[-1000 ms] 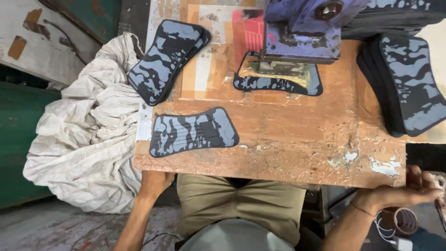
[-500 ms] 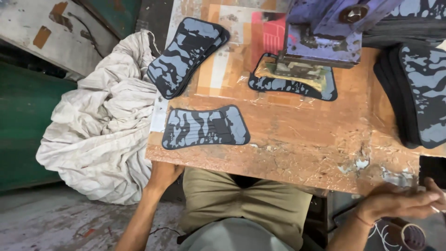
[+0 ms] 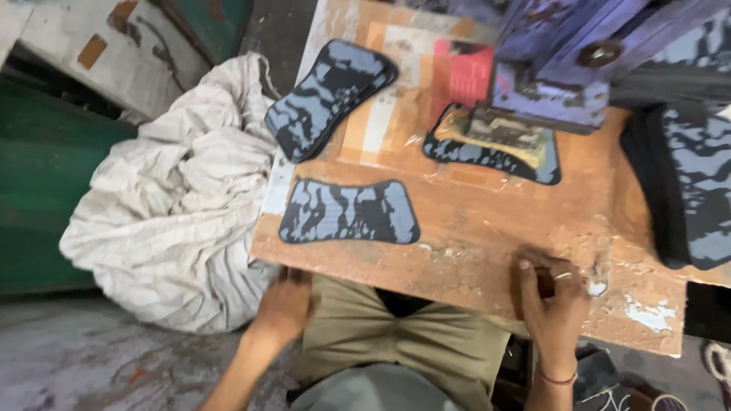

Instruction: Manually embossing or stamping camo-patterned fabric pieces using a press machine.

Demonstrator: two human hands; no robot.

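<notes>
worn wooden bench [image 3: 487, 228], scuffed and paint-flecked, fills the middle of the view, w/ a green wall and bare concrete floor off to the left. a big crumpled white sack [image 3: 175, 228] slumps against the bench's left edge

right hand [image 3: 552, 301] rests on the near edge of the bench, fingers curled down onto the wood, ring showing, nothing gripped that i can see. left hand [image 3: 285, 304] is below the bench lip by the lap, blurred, so can't tell if it's open or closed; it holds nothing visible

nearest piece is the flat camo-print cut panel [image 3: 350, 213], lying alone near the front-left of the bench, clear of both hands. a stack of the same panels [image 3: 327, 99] sits farther back left, tilted over the edge. another panel [image 3: 495, 148] lies under the head of the purple press machine [image 3: 563, 68], w/ a red block [image 3: 464, 72] just beside it. a dark pile of more panels [image 3: 685, 175] sits at right

to handle it well, imo: take the lone panel flat by its edges, keep it uncreased, square it to the one under the press, and keep fingers out from under the machine head
</notes>
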